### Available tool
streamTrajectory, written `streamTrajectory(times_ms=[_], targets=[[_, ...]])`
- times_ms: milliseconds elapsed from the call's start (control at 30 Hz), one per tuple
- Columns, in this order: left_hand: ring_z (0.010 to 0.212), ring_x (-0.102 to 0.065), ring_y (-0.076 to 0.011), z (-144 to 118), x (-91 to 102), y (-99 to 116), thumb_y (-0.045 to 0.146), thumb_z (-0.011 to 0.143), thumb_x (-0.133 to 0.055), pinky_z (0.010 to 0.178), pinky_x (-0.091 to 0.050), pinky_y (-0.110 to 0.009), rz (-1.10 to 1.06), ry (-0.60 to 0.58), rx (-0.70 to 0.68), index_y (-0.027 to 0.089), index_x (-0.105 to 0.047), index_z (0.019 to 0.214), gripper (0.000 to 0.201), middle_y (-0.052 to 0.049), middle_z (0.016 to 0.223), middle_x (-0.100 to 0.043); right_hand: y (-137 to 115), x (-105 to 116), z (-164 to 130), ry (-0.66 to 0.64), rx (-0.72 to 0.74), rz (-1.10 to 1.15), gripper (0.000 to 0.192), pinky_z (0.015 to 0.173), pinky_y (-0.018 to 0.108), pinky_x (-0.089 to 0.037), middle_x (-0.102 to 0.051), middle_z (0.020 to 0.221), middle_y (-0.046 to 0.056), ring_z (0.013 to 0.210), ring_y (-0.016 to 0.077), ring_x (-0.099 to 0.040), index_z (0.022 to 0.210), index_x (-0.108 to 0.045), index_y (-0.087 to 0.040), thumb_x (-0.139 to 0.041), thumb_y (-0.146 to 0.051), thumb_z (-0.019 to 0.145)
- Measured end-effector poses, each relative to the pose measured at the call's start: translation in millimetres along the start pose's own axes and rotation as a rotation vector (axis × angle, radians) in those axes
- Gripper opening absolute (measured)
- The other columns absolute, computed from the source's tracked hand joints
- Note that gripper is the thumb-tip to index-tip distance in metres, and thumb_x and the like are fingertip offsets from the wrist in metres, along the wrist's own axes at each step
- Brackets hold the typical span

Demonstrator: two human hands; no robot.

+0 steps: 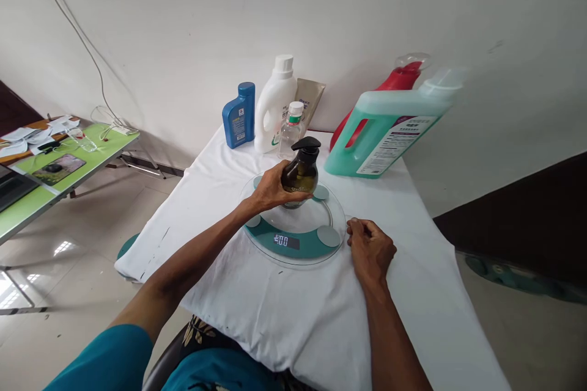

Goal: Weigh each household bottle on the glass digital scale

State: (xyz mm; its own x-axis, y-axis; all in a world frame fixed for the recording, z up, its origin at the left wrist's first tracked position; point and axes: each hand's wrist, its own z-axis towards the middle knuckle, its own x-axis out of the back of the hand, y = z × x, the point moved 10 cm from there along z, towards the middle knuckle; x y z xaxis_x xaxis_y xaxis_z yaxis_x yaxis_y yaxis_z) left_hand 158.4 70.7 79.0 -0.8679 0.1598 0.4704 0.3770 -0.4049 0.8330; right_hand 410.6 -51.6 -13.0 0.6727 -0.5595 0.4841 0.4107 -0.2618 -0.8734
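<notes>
Left hand (pixel 270 190) reaching forward, fingers curled in a grip. Right hand (pixel 370 248) lying low, fingers maybe loosely bent.

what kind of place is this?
Probably a plain room set up as a makeshift weighing station: a cloth-covered table against a bare wall, a glass scale under the pump bottle, and detergent jugs lined up behind.

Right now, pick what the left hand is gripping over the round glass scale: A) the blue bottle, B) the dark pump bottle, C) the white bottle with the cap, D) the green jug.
B: the left hand wraps the dark pump bottle on the glass scale, while the right hand rests on the white cloth beside the scale.
</notes>
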Motion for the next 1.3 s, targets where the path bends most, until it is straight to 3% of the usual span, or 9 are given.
streamTrajectory(times_ms=[167, 267, 400, 500, 567, 667, 933, 1300], targets=[[0.101, -0.07, -0.0248, -4.3, 2.2, 3.2, 0.046, 0.06, -0.1, 0.087, -0.055, -0.036, -0.05, -0.054, -0.066, 0.018, -0.062, 0.121, 0.077, -0.008, 0.112, -0.074, -2.2, 0.5, -2.6, -0.006, 0.006, 0.001, 0.036, 0.072, 0.036, -0.047, -0.071, 0.068, 0.005, 0.06, 0.0227, -0.06, 0.074, -0.067, -0.023, -0.055, -0.056, 0.077], [0.122, -0.069, -0.0299, -13.3, 19.4, -0.7, 0.054, 0.064, -0.098, 0.105, -0.054, -0.042, -0.148, -0.037, -0.112, 0.019, -0.061, 0.133, 0.086, -0.014, 0.132, -0.072, -3.0, 1.2, -3.9, -0.003, 0.013, 0.006, 0.035, 0.072, 0.037, -0.047, -0.07, 0.065, 0.005, 0.061, 0.0234, -0.061, 0.073, -0.067, -0.023, -0.056, -0.056, 0.076], [0.126, -0.068, -0.0282, -32.5, 66.5, -45.6, 0.064, 0.099, -0.06, 0.11, -0.052, -0.045, -0.163, 0.218, 0.005, 0.018, -0.066, 0.127, 0.054, -0.016, 0.134, -0.072, -2.8, 1.1, -4.1, 0.001, 0.026, 0.01, 0.034, 0.072, 0.038, -0.047, -0.07, 0.065, 0.005, 0.061, 0.0235, -0.06, 0.073, -0.068, -0.023, -0.057, -0.055, 0.076], [0.13, -0.066, -0.0281, -48.5, 84.6, -88.1, 0.06, 0.106, -0.044, 0.111, -0.052, -0.045, -0.127, 0.34, 0.116, 0.018, -0.067, 0.125, 0.052, -0.016, 0.139, -0.07, -1.2, 0.0, -3.5, -0.001, 0.029, 0.006, 0.033, 0.073, 0.038, -0.047, -0.069, 0.064, 0.004, 0.06, 0.023, -0.06, 0.074, -0.068, -0.023, -0.057, -0.054, 0.077], [0.132, -0.065, -0.0279, -54.1, 83.3, -109.5, 0.059, 0.108, -0.038, 0.113, -0.052, -0.045, -0.162, 0.342, 0.161, 0.017, -0.066, 0.127, 0.054, -0.017, 0.142, -0.068, -0.1, -0.8, -3.1, -0.002, 0.031, 0.002, 0.033, 0.074, 0.037, -0.046, -0.069, 0.064, 0.004, 0.062, 0.023, -0.06, 0.074, -0.068, -0.023, -0.057, -0.054, 0.077], [0.132, -0.067, -0.027, -55.3, 74.3, -124.0, 0.06, 0.108, -0.034, 0.113, -0.054, -0.043, -0.246, 0.297, 0.178, 0.016, -0.063, 0.132, 0.058, -0.019, 0.145, -0.066, 1.0, -1.4, -3.2, -0.002, 0.034, -0.001, 0.034, 0.074, 0.036, -0.046, -0.069, 0.066, 0.004, 0.063, 0.0227, -0.061, 0.075, -0.069, -0.023, -0.057, -0.054, 0.079], [0.121, -0.072, -0.028, -55.8, 70.4, -131.2, 0.064, 0.107, -0.036, 0.108, -0.057, -0.046, -0.291, 0.266, 0.231, 0.015, -0.063, 0.133, 0.062, -0.02, 0.139, -0.069, -4.2, 0.0, -4.7, -0.004, 0.066, -0.023, 0.038, 0.063, 0.035, -0.045, -0.069, 0.063, 0.003, 0.056, 0.0214, -0.059, 0.076, -0.071, -0.021, -0.057, -0.056, 0.08], [0.118, -0.073, -0.0291, -59.6, 70.2, -127.1, 0.074, 0.103, -0.035, 0.109, -0.056, -0.046, -0.223, 0.264, 0.223, 0.016, -0.065, 0.129, 0.07, -0.019, 0.129, -0.074, -3.5, -1.0, -1.7, -0.014, 0.074, -0.016, 0.041, 0.065, 0.035, -0.048, -0.074, 0.067, 0.006, 0.059, 0.0243, -0.065, 0.075, -0.07, -0.023, -0.055, -0.061, 0.077]])
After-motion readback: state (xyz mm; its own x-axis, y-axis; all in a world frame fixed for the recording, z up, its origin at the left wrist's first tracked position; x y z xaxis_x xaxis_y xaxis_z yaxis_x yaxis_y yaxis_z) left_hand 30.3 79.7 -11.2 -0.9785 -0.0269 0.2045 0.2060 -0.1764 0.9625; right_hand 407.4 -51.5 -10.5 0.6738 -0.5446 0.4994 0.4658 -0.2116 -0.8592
